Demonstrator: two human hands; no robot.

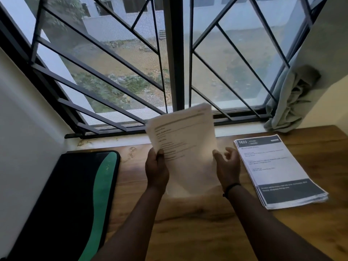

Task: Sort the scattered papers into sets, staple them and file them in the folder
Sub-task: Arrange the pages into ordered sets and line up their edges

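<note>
1. Person stands at a wooden desk [188, 232] set against a barred window [131, 63]. Both forearms reach forward over the desk top.

2. Left hand [157, 170] grips a sheaf [184, 147] of white printed papers by its left edge, fingers curled round the edge, thumb on the front. The sheaf is raised off the desk and tilted, its top leaning toward the window. Print on it is blurred; the lines cannot be read.

3. Right hand [227, 166] sits at the sheaf's right edge, fingers loosely spread and only half curled. Thumb side is touching or nearly touching the paper; whether it truly pinches the sheaf I cannot tell. A dark band [230, 189] circles the right wrist.

4. To the right of the right hand, near but apart from it, a stack [278, 172] of printed sheets lies flat on the desk. Top sheet has a dark header reading "1623" and a dark band across the bottom. Edges of the sheets below show slightly fanned at the near corner.

5. To the left of the left hand, well apart, a black and green folder [75, 200] lies closed and flat on the desk, by the wall.

6. Beyond the right hand, a bunched grey curtain [293, 98] hangs down at the window's right corner, its lower end resting on the sill.
</note>
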